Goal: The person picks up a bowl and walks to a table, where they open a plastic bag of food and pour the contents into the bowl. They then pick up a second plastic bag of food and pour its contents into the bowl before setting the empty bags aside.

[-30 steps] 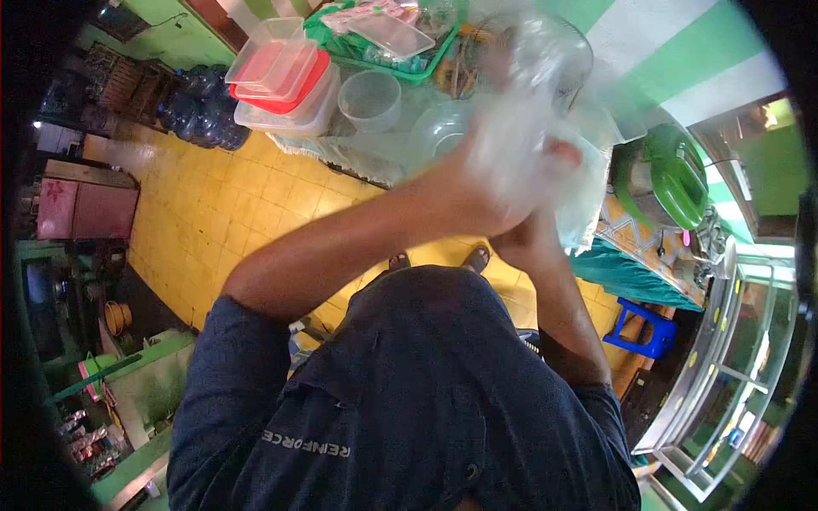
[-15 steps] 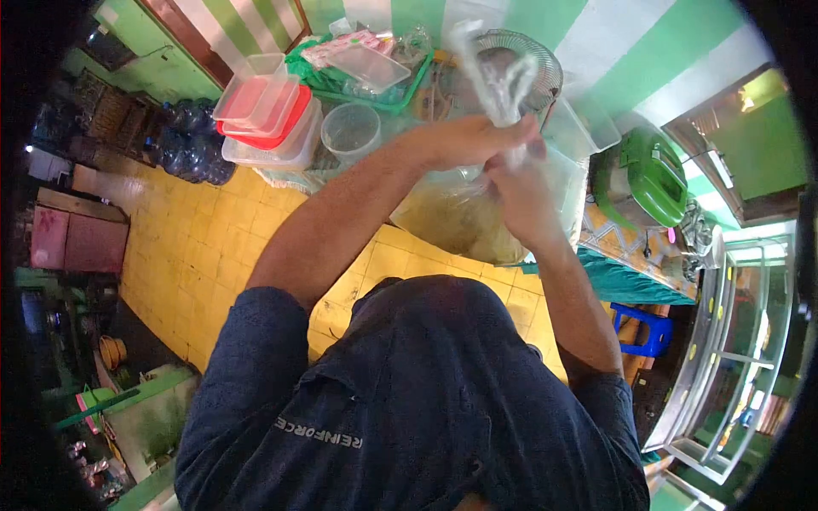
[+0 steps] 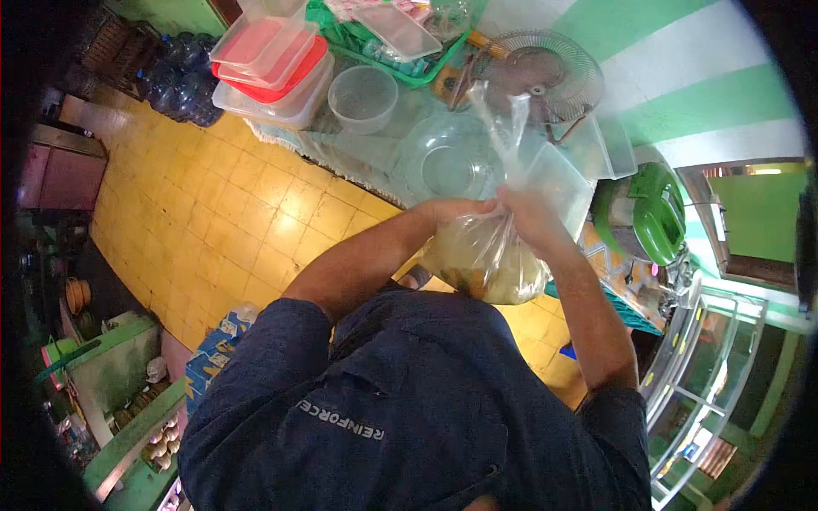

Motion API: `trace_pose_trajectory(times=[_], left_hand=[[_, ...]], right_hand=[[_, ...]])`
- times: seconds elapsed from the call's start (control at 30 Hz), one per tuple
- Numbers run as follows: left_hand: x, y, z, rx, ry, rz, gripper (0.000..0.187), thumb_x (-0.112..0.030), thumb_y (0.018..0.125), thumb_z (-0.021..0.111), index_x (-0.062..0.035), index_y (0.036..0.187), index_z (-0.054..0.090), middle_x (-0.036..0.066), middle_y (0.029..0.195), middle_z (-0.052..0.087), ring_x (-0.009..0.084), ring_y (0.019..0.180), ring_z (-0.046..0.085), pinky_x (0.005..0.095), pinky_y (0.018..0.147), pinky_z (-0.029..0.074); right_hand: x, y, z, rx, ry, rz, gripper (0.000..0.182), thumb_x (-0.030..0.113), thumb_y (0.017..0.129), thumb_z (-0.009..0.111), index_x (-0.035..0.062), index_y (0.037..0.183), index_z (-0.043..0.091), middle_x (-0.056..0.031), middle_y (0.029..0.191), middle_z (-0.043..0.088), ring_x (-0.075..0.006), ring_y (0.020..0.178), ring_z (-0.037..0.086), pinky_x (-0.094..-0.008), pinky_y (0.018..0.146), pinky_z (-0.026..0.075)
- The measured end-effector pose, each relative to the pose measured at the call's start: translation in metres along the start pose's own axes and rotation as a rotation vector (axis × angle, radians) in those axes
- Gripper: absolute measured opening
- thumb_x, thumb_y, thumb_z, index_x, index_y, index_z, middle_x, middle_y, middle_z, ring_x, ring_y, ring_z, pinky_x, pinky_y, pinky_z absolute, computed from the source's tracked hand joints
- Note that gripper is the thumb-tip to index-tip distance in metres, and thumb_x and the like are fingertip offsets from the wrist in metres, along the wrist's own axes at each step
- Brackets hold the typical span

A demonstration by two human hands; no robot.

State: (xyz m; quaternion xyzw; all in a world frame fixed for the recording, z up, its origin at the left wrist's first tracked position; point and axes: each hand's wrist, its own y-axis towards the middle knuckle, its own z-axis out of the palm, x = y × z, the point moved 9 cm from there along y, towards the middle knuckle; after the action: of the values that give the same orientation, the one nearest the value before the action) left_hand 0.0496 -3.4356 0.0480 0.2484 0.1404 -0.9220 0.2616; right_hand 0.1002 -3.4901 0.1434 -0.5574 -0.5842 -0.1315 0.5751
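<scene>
A clear plastic bag [image 3: 498, 268] with yellowish contents hangs close to my body at the table's edge. Both hands are closed around its gathered neck, my left hand [image 3: 464, 209] on the left side and my right hand [image 3: 532, 223] on the right, nearly touching each other. The bag's loose top ends [image 3: 504, 119] stick up above them. Just beyond my left hand sits a round clear glass bowl [image 3: 447, 162]. A clear rectangular container [image 3: 554, 179] lies behind my right hand.
Stacked containers with red lids [image 3: 271, 72], a round plastic tub [image 3: 363, 98] and a green tray [image 3: 426, 75] stand on the table. Behind are a fan [image 3: 545, 77] and a green-lidded box [image 3: 652, 213]. Dark bottles [image 3: 181, 81] stand on the yellow floor.
Both hands and the bag have come lower and closer to my body. The glass bowl beyond them now shows more fully. The camera view has shifted.
</scene>
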Motion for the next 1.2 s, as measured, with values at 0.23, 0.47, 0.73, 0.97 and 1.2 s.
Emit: trace_pose_trajectory(times=[0.23,0.47,0.73,0.97,1.2], left_hand=[[0.043,0.018,-0.024,0.026,-0.382,0.116,0.064,-0.054,0.093,0.052,-0.0042,0.133,0.050,0.012,0.128,0.059,0.0248,0.115,0.059,0.0407,0.102,0.045],[0.039,0.026,0.007,0.337,-0.845,0.178,0.056,-0.045,0.092,0.060,-0.0067,0.133,0.050,0.013,0.129,0.058,0.0281,0.116,0.059,0.0449,0.099,0.047],[0.030,0.023,0.017,0.421,-0.923,0.229,0.054,-0.044,0.093,0.058,-0.0066,0.132,0.051,0.013,0.129,0.058,0.0276,0.115,0.059,0.0442,0.099,0.047],[0.030,0.024,0.014,0.375,-0.911,0.270,0.054,-0.044,0.094,0.057,-0.0067,0.132,0.051,0.013,0.128,0.058,0.0273,0.115,0.059,0.0439,0.099,0.047],[0.030,0.020,0.014,0.332,-0.893,0.306,0.053,-0.044,0.094,0.056,-0.0068,0.132,0.051,0.012,0.128,0.058,0.0270,0.114,0.058,0.0436,0.099,0.047]], right_hand=[[-0.016,0.016,0.019,0.207,-0.281,0.258,0.037,0.036,0.092,0.056,0.0011,0.087,0.066,-0.0038,0.075,0.058,-0.0148,0.069,0.053,-0.0350,0.061,0.042],[-0.080,0.077,0.024,0.341,-0.492,0.136,0.037,0.034,0.091,0.055,0.0010,0.089,0.070,-0.0056,0.077,0.064,-0.0167,0.073,0.057,-0.0355,0.068,0.044],[-0.053,0.085,0.031,0.429,-0.661,0.252,0.034,0.031,0.087,0.056,0.0013,0.093,0.073,-0.0107,0.092,0.070,-0.0207,0.086,0.062,-0.0362,0.078,0.047],[-0.055,0.092,0.040,0.467,-0.747,0.299,0.032,0.031,0.083,0.063,0.0041,0.097,0.074,-0.0121,0.097,0.070,-0.0218,0.090,0.063,-0.0366,0.081,0.048],[-0.074,0.105,0.046,0.527,-0.672,0.321,0.027,0.024,0.082,0.064,0.0050,0.097,0.074,-0.0075,0.098,0.071,-0.0203,0.087,0.064,-0.0353,0.080,0.049]])
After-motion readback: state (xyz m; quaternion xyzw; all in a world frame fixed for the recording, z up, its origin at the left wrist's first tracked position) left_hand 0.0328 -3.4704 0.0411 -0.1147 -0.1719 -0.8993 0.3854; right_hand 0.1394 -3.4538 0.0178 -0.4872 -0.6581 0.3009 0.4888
